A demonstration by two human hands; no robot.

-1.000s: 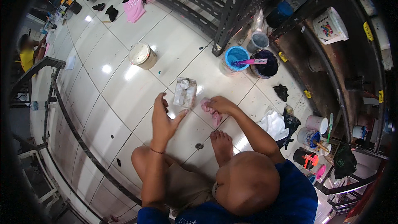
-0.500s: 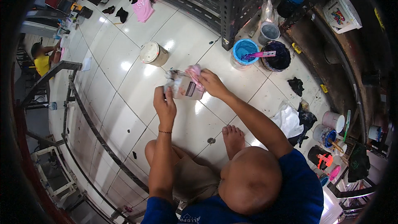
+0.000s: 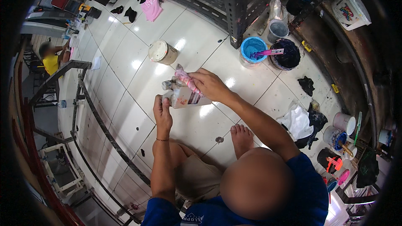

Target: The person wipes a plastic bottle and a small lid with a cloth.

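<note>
A whitish translucent plastic jerrycan [image 3: 178,99] with a dark printed label and a smudged cap hangs tilted above the tiled floor. My left hand [image 3: 163,115] is closed on its left end, thumb upward. In my right hand [image 3: 212,87] is a bunched pink rag [image 3: 183,77], pressed against the jerrycan's upper side. The right fingers and the rag cover part of the label. Just beyond the jerrycan, a white tub [image 3: 162,53] with a stained lid stands on the floor.
At the right stand a blue paint bucket [image 3: 251,61], a dark-stained bucket [image 3: 288,65] and a grey cup [image 3: 278,31]. White and black cloths [image 3: 296,122] lie nearer me. A black metal rack [image 3: 228,10] rises ahead. A person in yellow [image 3: 52,63] is far left.
My right hand has shifted the rag up and left along the jerrycan, toward the cap. The jerrycan has tilted, showing its cap more clearly. The whole view has shifted slightly.
</note>
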